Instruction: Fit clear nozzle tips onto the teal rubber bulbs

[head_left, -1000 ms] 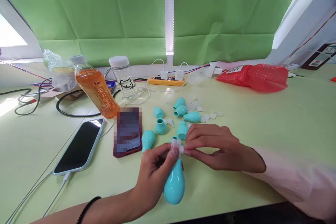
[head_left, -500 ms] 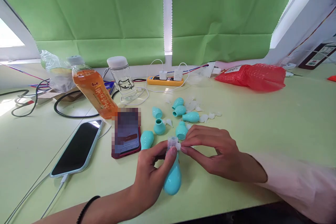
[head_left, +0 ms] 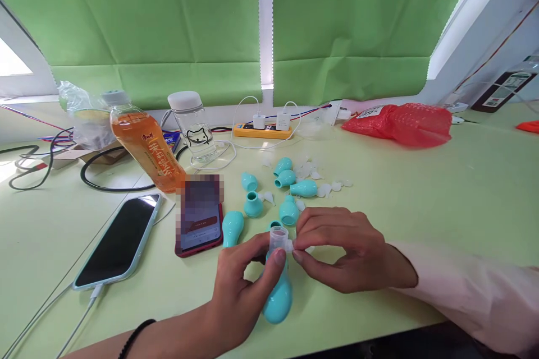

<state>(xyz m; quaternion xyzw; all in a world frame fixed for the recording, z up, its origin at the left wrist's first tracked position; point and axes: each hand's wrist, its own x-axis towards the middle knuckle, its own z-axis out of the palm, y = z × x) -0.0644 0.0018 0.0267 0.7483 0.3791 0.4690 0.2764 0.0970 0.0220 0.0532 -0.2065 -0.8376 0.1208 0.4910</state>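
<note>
Between the thumb and fingers of my left hand (head_left: 240,289) is a glossy teal bulb (head_left: 278,302), its round end pointing down towards me. A clear plastic collar (head_left: 278,236) with an open top sits at its upper end. My right hand (head_left: 347,249) is closed in a pinch at the collar's right side, on a small translucent plastic piece (head_left: 289,245) that sticks out there. Fingertips partly hide this piece. Just behind the collar shows the dark opening of another teal bulb (head_left: 275,225). A teal bulb (head_left: 233,228) lies left of my hands.
Several teal bulbs and translucent scraps (head_left: 307,168) lie beyond my hands. Two phones (head_left: 120,241) are on the left, one with a cable. Behind them stand an orange drink bottle (head_left: 145,146) and a clear cup (head_left: 197,134). A power strip (head_left: 263,132) and red bag (head_left: 398,126) lie farther back.
Both hands and the held bulb have dropped slightly towards me. My right fingertips sit a little farther from the collar, and another bulb's opening now shows behind it.
</note>
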